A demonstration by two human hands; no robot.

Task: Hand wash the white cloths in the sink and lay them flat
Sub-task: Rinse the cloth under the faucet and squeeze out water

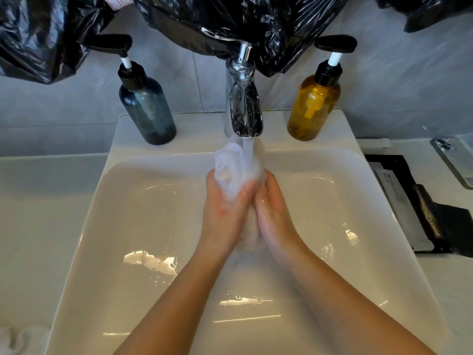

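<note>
**Hold status.** Left hand (225,206) and right hand (273,208) are pressed together, palm to palm, over the basin. Both are clamped on one soaked, bunched white cloth (231,162). The fingers wrap its lower part, and the top bulges out past the fingertips. A tail end shows faintly betw. the wrists.

**Location.** The cloth is sandwiched betw. the palms. Its free end is just beyond the fingertips, directly under the spout of the chrome single-lever faucet (245,106), and the running water stream (247,149) strikes it.

**Orientation.** Long axis runs along the hands, wrist to fingertip. The bulky end points away from the person, up toward the spout.

**Risks (judgement).**
- The stream hits the bunched top close to the spout. Spray could deflect past the glossy white ceramic sink (143,226) rim to the right of the right hand, where a grey smartphone (455,160) and a black flat tray (409,201) lie.
- The cloth is soapy or slick, so a firm squeeze may shoot it out fwd. into the basin.
- It is rolled tight, so the inner folds may go unrinsed and it needs opening out.
- A second white crumpled cloth (18,339) sits on the counter, well left of the left forearm and near the edge. It is not laid flat, and that step is not done.
- An amber pump bottle (313,106) and a dark blue-grey pump bottle (147,111) stand beyond the fingertips on either side. An elbow or hand swing could tip them.
</note>
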